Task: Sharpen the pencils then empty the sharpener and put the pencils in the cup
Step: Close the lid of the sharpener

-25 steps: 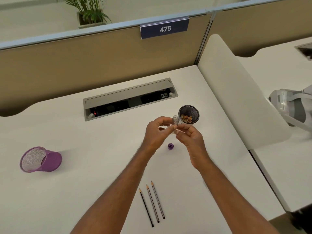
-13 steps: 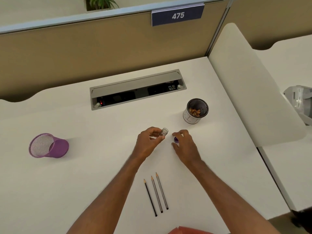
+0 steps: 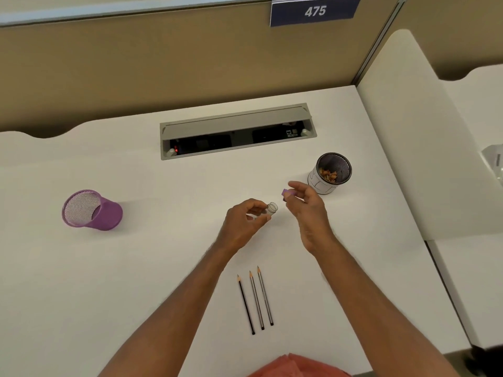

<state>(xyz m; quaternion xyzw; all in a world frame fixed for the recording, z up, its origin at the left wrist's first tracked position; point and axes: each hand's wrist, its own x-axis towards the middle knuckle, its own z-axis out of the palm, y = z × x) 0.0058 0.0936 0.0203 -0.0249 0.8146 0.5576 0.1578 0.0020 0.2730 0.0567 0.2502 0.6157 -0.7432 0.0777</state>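
Head view: left hand (image 3: 242, 221) pinching clear barrel (image 3: 271, 208), mouth toward purple cap (image 3: 287, 193) gripped in right hand (image 3: 304, 205) just beside; square cap to mouth, then twist; pencils (image 3: 255, 300) on table (image 3: 136, 268), cup (image 3: 91, 210) far left.

An open-plan office cubicle: a white desk (image 3: 109, 281) is fenced by tan fabric partitions (image 3: 136, 72) with pale metal trim, one carrying a blue number plate (image 3: 313, 10) reading 475 (a workstation label). A grey flip-lid cable box (image 3: 236, 130) with sockets is set into the desktop, and a neighbouring white desk (image 3: 473, 110) lies past the side divider.
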